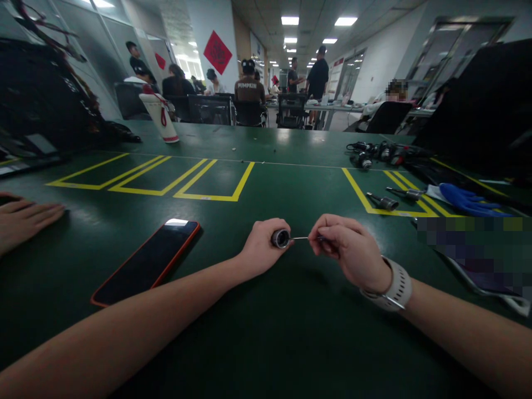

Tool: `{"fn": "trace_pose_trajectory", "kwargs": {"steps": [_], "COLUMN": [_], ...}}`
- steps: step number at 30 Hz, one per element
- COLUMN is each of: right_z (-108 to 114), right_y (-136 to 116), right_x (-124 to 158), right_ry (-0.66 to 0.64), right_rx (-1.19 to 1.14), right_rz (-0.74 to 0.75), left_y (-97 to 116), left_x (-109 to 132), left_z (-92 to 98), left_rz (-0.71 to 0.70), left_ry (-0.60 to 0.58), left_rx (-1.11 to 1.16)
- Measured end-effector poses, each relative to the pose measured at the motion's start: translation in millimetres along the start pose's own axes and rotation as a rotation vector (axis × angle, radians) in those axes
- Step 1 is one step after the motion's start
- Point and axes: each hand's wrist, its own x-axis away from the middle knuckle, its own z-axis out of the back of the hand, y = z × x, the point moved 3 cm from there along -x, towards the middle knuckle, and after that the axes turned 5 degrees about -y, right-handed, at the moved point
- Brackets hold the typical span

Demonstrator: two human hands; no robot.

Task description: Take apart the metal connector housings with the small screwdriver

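My left hand [260,250] is closed around a short dark metal cylinder [281,239], its round hollow end turned toward me. From my right hand [351,252], a thin metal rod [300,238] reaches across to the cylinder's side. The fingers of that hand pinch the rod's other end, which they mostly cover, so its kind does not show. I cannot tell whether the rod's tip is inside the cylinder or only touches it. A pale watch [393,285] is strapped on my right wrist.
A phone [152,260] lies left of my hands on the green table [266,343]. Another person's hand [31,219] rests at the left edge. Metal connectors [384,201], blue gloves [467,199] and a tablet-like device [477,266] are right. A cup [160,116] stands behind.
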Motion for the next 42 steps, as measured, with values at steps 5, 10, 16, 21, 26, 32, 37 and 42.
{"fn": "trace_pose_trajectory", "kwargs": {"steps": [5,10,16,21,26,32,37,42], "right_z": [0,-1,-6,-1,0,-4,-8,-5], "right_y": [4,12,16,9,1,8,12,10], "right_x": [0,-1,-1,0,3,2,0,2], "right_ry": [-0.026,0.024,0.026,0.051,-0.023,-0.022,0.006,0.035], "right_rx": [-0.083,-0.263,-0.408,-0.259,0.006,-0.192,-0.385,-0.322], "right_rz": [-0.067,-0.133,-0.205,-0.082,0.026,-0.056,-0.179,-0.078], "left_y": [-1,1,4,2,0,2,3,4], "left_x": [1,1,0,0,0,1,1,1], "left_z": [0.3,3.2,3.4,2.0,1.2,2.9,3.5,4.1], "left_rz": [-0.009,0.005,0.007,0.002,0.012,0.0,-0.002,0.024], "left_ry": [0.008,0.036,0.045,0.058,0.031,0.054,0.069,0.07], "left_rx": [-0.005,0.053,0.139,0.117,0.047,0.124,0.228,0.236]}}
